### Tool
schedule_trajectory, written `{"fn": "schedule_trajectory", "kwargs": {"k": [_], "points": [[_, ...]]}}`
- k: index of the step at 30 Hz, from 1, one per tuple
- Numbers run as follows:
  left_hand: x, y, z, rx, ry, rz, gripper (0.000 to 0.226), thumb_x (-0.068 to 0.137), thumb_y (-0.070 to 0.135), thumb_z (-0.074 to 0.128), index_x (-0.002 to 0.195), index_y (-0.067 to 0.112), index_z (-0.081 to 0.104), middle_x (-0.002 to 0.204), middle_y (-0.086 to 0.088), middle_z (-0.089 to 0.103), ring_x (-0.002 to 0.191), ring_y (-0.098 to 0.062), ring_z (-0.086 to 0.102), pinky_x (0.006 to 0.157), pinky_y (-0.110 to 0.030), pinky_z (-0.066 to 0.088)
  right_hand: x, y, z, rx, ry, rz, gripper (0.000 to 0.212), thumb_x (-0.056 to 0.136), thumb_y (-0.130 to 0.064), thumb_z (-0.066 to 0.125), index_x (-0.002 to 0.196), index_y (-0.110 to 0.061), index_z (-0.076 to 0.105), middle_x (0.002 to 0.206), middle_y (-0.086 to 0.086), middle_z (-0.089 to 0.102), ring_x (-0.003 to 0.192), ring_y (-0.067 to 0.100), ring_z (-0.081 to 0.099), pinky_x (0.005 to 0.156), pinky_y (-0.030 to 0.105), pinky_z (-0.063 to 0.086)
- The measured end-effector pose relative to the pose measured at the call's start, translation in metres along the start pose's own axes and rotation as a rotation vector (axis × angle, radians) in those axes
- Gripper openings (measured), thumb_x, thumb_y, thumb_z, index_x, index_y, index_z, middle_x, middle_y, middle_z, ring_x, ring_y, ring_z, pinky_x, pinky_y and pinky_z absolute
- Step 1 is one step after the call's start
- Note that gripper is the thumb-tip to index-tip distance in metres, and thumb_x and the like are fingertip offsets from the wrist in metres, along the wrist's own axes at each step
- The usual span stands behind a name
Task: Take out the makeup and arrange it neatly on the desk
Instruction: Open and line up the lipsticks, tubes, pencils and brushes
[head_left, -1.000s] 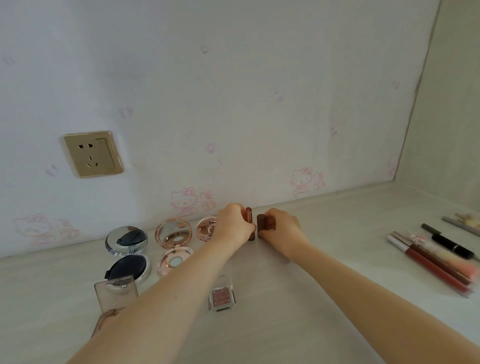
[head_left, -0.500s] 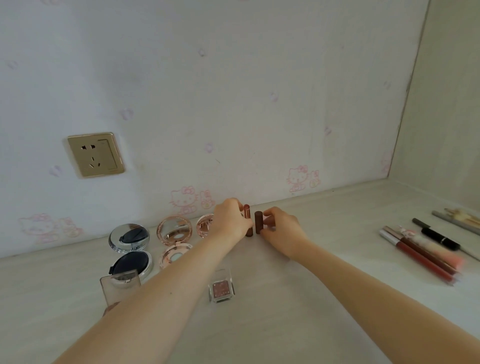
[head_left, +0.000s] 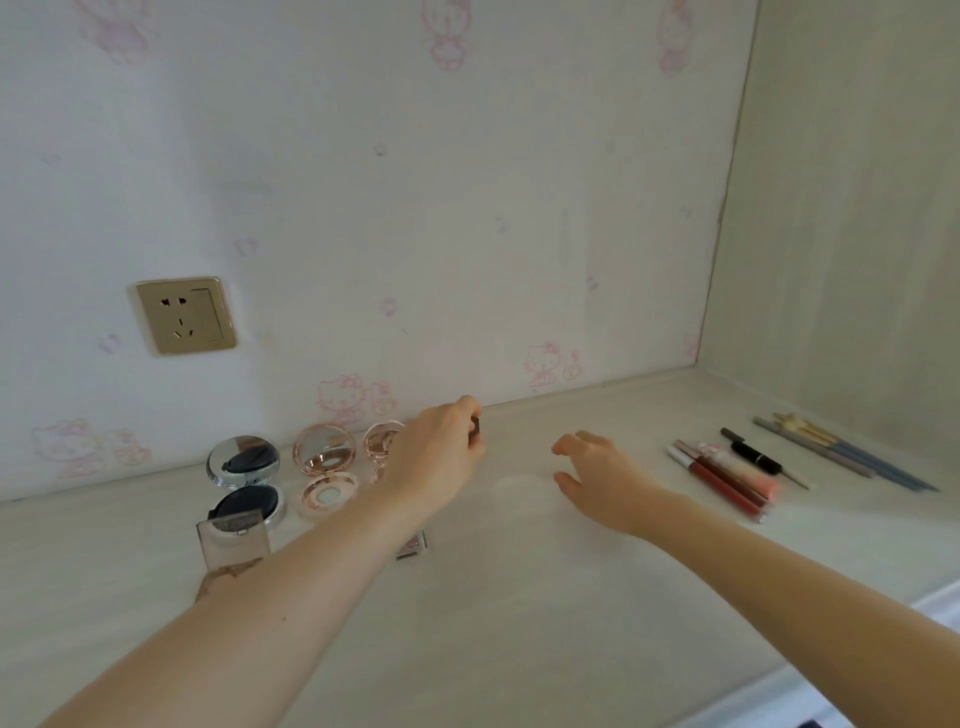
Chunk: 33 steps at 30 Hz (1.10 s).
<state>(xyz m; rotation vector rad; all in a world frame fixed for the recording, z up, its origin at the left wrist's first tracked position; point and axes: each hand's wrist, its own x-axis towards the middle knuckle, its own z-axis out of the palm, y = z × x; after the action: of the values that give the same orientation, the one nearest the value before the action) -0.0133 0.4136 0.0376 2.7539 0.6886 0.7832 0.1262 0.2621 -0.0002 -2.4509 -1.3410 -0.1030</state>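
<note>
My left hand reaches toward the back of the desk, fingers curled round a small dark brown lipstick of which only the tip shows past my fingertips; whether it stands on the desk I cannot tell. My right hand hovers just over the desk to the right, fingers loosely spread and holding nothing.

Left of my left hand, along the wall, lie open compacts: a silver compact with a dark pad in its base and a mirror in its raised lid, a rose-gold compact with a pale round insert, and a third compact, half hidden by my hand. A clear square case stands in front of them, and a small eyeshadow pot peeks from under my forearm.

Well to the right lie lip gloss tubes side by side, a black pen, and pencils.
</note>
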Motion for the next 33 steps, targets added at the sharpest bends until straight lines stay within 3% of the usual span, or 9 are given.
{"fn": "schedule_trajectory", "kwargs": {"k": [4,8,13,17,22,27,33], "points": [[-0.004,0.029,0.019,0.008,-0.075,0.073,0.032,0.092,0.023,0.050,0.123,0.020,0.056,0.115,0.002,0.067,0.108,-0.023,0.060,0.086,-0.037,0.051,-0.027,0.028,-0.023,-0.109,0.036,-0.020,0.039,0.098,-0.030,0.044,0.134,-0.017,0.045,0.133,0.001,0.050,0.119,0.020,0.050,0.095,0.030,0.043],[-0.003,0.065,0.050,0.000,-0.160,0.163,0.031,0.093,0.025,0.048,0.122,0.019,0.057,0.121,0.001,0.063,0.116,-0.021,0.054,0.086,-0.038,0.050,-0.046,0.064,-0.043,-0.191,0.067,0.032,0.037,0.098,-0.033,0.042,0.132,-0.020,0.047,0.129,-0.001,0.052,0.120,0.018,0.047,0.095,0.034,0.044],[0.012,0.113,0.089,-0.045,-0.244,0.250,0.031,0.093,0.027,0.049,0.121,0.017,0.058,0.122,-0.003,0.062,0.117,-0.024,0.051,0.090,-0.039,0.048,-0.064,0.115,-0.061,-0.182,0.091,0.137,0.025,0.096,-0.029,0.042,0.114,-0.018,0.056,0.109,0.000,0.056,0.108,0.021,0.051,0.084,0.032,0.047],[0.027,0.152,0.114,-0.113,-0.260,0.289,0.029,0.094,0.028,0.049,0.117,0.014,0.060,0.118,-0.006,0.062,0.115,-0.026,0.050,0.090,-0.040,0.048,-0.076,0.151,-0.074,-0.178,0.095,0.208,0.030,0.096,-0.025,0.044,0.123,-0.018,0.056,0.119,0.000,0.057,0.112,0.020,0.053,0.090,0.030,0.047],[0.048,0.189,0.143,-0.216,-0.283,0.292,0.025,0.095,0.025,0.049,0.113,0.014,0.063,0.115,-0.005,0.060,0.112,-0.024,0.050,0.090,-0.040,0.047,-0.082,0.186,-0.078,-0.181,0.100,0.267,0.030,0.096,-0.025,0.047,0.124,-0.018,0.057,0.127,0.000,0.056,0.114,0.019,0.054,0.085,0.025,0.046],[0.069,0.217,0.161,-0.374,-0.335,0.246,0.027,0.094,0.022,0.048,0.117,0.019,0.063,0.121,-0.006,0.059,0.110,-0.023,0.056,0.093,-0.035,0.047,-0.073,0.208,-0.070,-0.186,0.136,0.285,0.034,0.095,-0.032,0.052,0.126,-0.019,0.056,0.135,0.002,0.051,0.126,0.020,0.047,0.096,0.031,0.045],[0.088,0.228,0.184,-0.259,-0.456,0.156,0.029,0.092,0.025,0.047,0.118,0.023,0.060,0.124,-0.007,0.056,0.104,-0.027,0.059,0.087,-0.038,0.051,-0.054,0.214,-0.059,-0.177,0.130,0.296,0.036,0.094,-0.038,0.053,0.125,-0.021,0.055,0.133,0.001,0.050,0.129,0.020,0.042,0.100,0.033,0.043]]}}
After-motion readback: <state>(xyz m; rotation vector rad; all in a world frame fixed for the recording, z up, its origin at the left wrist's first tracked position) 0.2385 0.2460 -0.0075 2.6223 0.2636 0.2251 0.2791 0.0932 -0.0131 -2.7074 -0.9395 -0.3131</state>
